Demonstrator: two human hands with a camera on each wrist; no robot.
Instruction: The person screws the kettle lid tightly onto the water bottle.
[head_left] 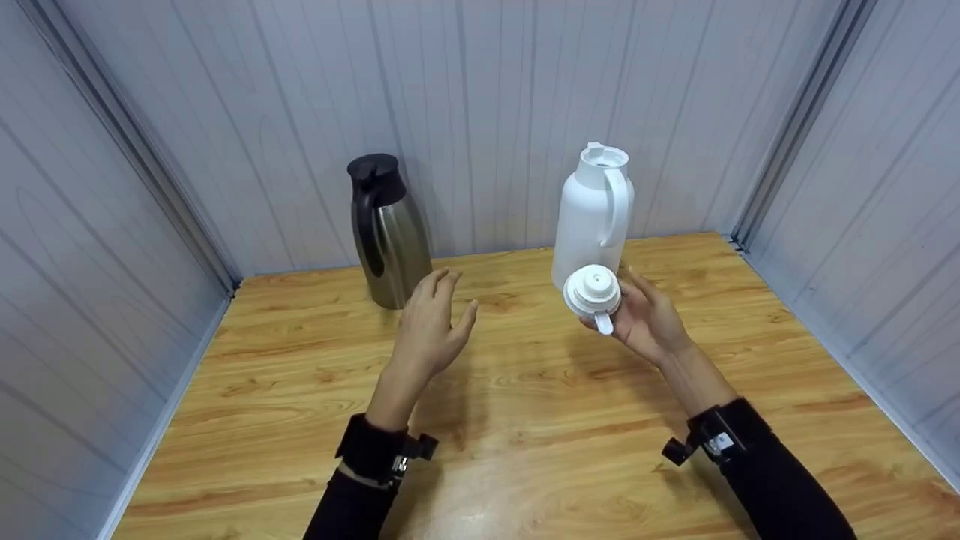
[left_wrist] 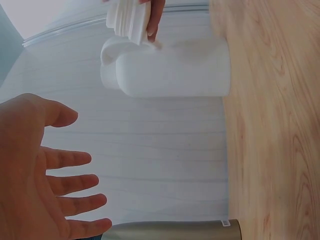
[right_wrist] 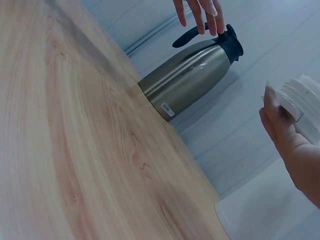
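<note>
- Lid (head_left: 592, 292): white, round, with a small tab hanging down; held in the air in front of the lower part of the white jug (head_left: 592, 217), not seated on it.
- Right hand (head_left: 645, 319): fingers curled round the lid from behind and below, gripping it; the palm faces the person.
- Left hand (head_left: 433, 330): raised above the surface (head_left: 525, 420), fingers straight and slightly spread, holding nothing; it hangs between the steel jug (head_left: 386, 232) and the lid, nearer the steel jug.
- White jug: upright near the back wall, mouth uncovered, handle turned to the right.
- Steel jug: upright at back left, black lid and black handle in place.
- Risk, as a judgement: the lid sits close to the white jug's body, so a careless swing of the right hand could knock that jug; the grip looks light, on the rim only, so the lid could slip and fall on the surface.
- Left wrist view: shows the left palm (left_wrist: 30, 170) bare, which the head view shows only from behind.
- Right wrist view: shows the label low on the steel jug (right_wrist: 192, 75) and the left fingers (right_wrist: 200, 12) above its handle, apart from it.
</note>
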